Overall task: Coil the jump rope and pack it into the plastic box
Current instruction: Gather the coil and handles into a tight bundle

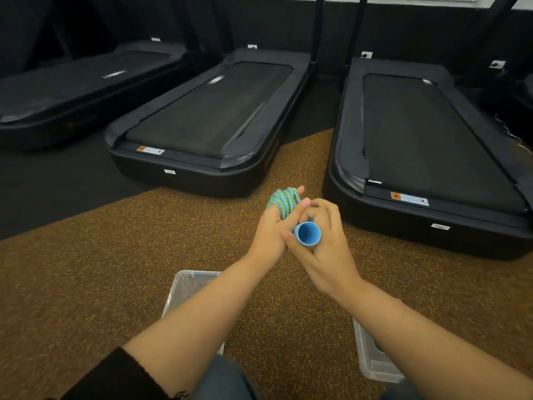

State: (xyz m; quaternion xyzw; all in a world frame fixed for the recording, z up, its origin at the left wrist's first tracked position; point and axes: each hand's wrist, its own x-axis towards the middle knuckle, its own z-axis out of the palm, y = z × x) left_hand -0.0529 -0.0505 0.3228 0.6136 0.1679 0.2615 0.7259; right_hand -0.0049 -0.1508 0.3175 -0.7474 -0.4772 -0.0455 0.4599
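Head view, item one: my left hand [269, 229] is wrapped with green-blue jump rope [284, 202] coils around its fingers; my right hand [324, 241], pressed against it, clamps the blue handle [307, 233]. Both hover over speckled floor [115, 255]. Clear plastic box [184, 287] at 7 o'clock; a second clear container [372, 362] at 5; treadmills [207, 116] at 12.

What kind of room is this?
Probably a gym. There is a row of treadmills, a speckled rubber floor, and a jump rope in the person's hands.
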